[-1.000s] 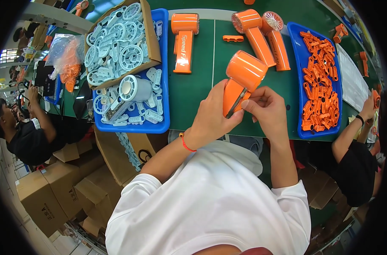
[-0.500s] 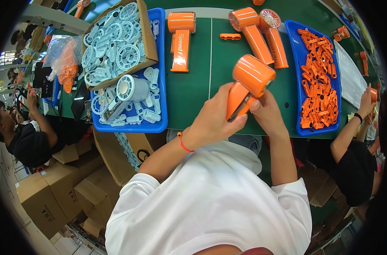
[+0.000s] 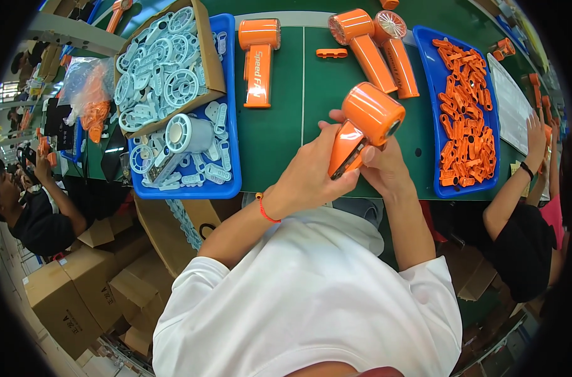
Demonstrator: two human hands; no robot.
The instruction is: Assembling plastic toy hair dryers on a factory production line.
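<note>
An orange handheld fan [image 3: 372, 114] is held between my two hands over the near edge of the green table, its round head tilted up and to the right. My left hand [image 3: 318, 164] wraps the handle from the left, closed on it. With its thumb on the handle, my right hand [image 3: 387, 168] closes on the fan from below and the right; some of its fingers are hidden behind. A dark slot shows along the handle. Beyond lie more orange fans, one [image 3: 258, 63] on the left and two [image 3: 369, 51] together, with a small orange clip-like part [image 3: 332, 53] between them.
On the left, a blue tray [image 3: 234, 151] holds a carton [image 3: 214, 60] of pale blue plastic parts. At the right stands another blue tray [image 3: 429, 81] with many small orange parts. Co-workers sit at both sides; cardboard boxes [image 3: 63, 295] stand on the floor at left.
The fan has turned slightly in my hands, its round end now facing further right. My left fingers have lifted and spread behind the handle. The table view has shifted a little left.
</note>
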